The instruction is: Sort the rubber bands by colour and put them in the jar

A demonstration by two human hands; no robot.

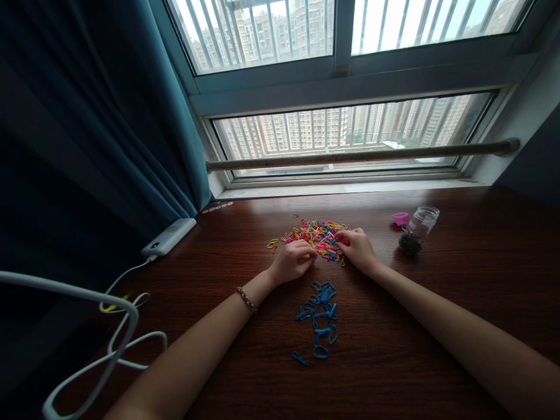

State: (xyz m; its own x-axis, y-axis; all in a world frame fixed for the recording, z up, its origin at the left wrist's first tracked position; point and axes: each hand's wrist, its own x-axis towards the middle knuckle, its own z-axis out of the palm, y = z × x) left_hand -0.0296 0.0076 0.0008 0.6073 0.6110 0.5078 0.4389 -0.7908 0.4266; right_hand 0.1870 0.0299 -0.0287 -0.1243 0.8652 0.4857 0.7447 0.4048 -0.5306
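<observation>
A heap of small mixed-colour elastic bands [318, 233] lies on the dark wooden table [459, 291] near the window. My left hand [292, 261] rests at the heap's near left edge with its fingers curled in. My right hand [357, 248] is at the heap's right edge, fingers pinched into the bands. What either hand holds is too small to make out. A separate group of blue bands [321, 315] lies closer to me, between my forearms. A beaded bracelet [247, 300] is on my left wrist.
A clear glass jar [419, 229] with dark contents lies on its side at the right, its pink lid [400, 219] beside it. A white power bank [168, 237] with white cables [114, 338] sits at the left by the teal curtain [109, 116]. The window sill runs behind.
</observation>
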